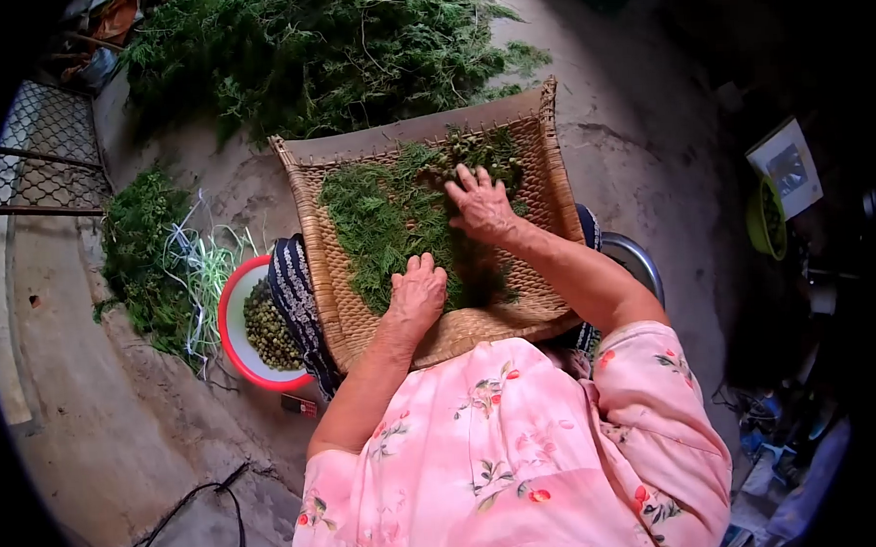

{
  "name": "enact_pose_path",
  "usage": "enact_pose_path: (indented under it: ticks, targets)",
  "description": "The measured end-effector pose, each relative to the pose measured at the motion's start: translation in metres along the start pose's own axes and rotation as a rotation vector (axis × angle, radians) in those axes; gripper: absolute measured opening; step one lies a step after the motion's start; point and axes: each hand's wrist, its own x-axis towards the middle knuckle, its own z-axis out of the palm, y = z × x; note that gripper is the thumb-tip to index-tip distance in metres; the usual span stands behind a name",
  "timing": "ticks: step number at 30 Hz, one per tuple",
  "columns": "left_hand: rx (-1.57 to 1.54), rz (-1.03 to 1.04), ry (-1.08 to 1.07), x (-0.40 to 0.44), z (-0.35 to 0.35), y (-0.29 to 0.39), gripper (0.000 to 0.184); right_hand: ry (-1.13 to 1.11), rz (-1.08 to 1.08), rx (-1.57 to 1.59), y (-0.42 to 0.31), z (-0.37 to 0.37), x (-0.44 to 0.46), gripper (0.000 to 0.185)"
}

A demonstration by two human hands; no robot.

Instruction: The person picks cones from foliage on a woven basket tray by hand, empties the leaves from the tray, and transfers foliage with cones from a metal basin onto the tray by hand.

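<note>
No words or numbers can be read

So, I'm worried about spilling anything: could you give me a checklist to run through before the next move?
1. Tray lying across the legs: ok.
2. Sprigs within the tray's rim: ok.
3. Left grip on the sprigs' near edge: ok; whether it holds any, cannot tell.
4. Right grip at the far-right clump: ok; how firmly, cannot tell.
5. Red-rimmed bowl upright: ok.
6. Basin at right, contents: cannot tell, mostly hidden.
</note>
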Motion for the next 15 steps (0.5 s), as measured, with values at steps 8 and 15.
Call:
enact_pose_path:
  ticks: [8, 15]
  targets:
    - [0.032, 0.019, -0.039, 0.000, 0.001, -0.001, 0.018, -0.532, -0.246, 0.280, -0.011, -0.040, -0.032, 0.022]
    - [0.037, 0.028, 0.167, 0.000, -0.004, 0.003, 0.016, 0.162, 0.042, -0.005, 0.059, -0.037, 0.008, 0.019]
